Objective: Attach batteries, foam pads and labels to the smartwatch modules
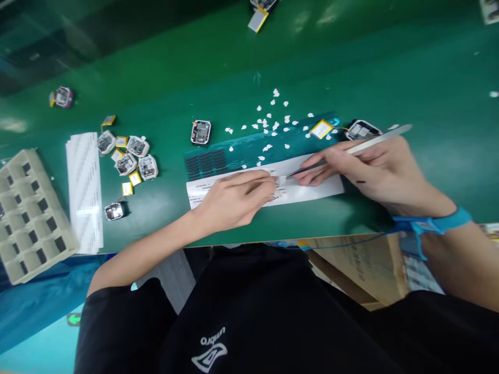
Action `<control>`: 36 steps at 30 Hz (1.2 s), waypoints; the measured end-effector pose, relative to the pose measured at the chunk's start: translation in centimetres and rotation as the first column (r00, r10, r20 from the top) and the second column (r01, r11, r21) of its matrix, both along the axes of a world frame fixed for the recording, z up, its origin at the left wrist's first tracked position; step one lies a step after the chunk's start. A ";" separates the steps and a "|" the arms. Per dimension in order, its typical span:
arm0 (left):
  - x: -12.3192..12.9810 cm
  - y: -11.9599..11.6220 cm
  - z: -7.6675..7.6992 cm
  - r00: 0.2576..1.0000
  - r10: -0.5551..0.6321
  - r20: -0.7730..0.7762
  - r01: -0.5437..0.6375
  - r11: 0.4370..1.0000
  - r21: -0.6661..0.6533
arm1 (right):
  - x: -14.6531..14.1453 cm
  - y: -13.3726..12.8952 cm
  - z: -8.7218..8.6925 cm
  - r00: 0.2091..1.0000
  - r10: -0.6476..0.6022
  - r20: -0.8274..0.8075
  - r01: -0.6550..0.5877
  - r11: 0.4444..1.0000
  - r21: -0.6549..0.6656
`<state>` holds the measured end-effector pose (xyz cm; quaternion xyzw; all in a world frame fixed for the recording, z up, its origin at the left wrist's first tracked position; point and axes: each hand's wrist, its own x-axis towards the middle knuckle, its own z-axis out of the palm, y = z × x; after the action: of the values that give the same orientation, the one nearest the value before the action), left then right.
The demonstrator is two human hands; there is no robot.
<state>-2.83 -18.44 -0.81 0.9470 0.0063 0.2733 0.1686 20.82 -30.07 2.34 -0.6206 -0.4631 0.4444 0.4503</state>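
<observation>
Tweezers [380,139] are gripped in my right hand [370,169], their tip reaching left over a white printed sheet [323,189]. My left hand [237,200] is closed, its thumb and fingertips pinching a small pale piece [278,182] right at the tweezer tip; its exact shape is unclear. Beneath the sheet's far edge lies a blue-green film strip [241,150] with rows of black strips [206,163]. Small white stickers [276,126] are scattered over and beyond the film. Behind my right hand sits an opened device case [362,130] with a yellow-edged battery [322,129] wired to it.
One open device [201,132] stands beyond the film; several more [138,146] with batteries cluster at the left. White printed strips [83,192] and a moulded tray [35,218] lie further left. Another device [63,97] is at the far left. Cardboard [358,265] is below the table edge.
</observation>
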 end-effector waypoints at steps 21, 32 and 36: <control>-0.3 0.2 2.3 1.000 0.006 0.005 0.004 0.195 -0.981 | -5.7 3.6 2.4 0.968 -0.232 0.097 0.197 0.939 0.281; -0.5 0.1 2.8 0.996 -0.009 -0.090 -0.079 0.399 -0.913 | -5.5 3.2 2.2 0.980 -0.201 0.012 0.195 0.963 0.188; -0.6 0.0 3.0 0.986 -0.017 -0.169 -0.139 0.491 -0.860 | -5.7 3.0 1.9 0.966 -0.241 0.090 0.216 0.949 0.230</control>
<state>-3.45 -18.46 2.21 0.7503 0.1895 0.1644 0.6116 15.09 -27.03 4.25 -0.6421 -0.4596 0.2985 0.5360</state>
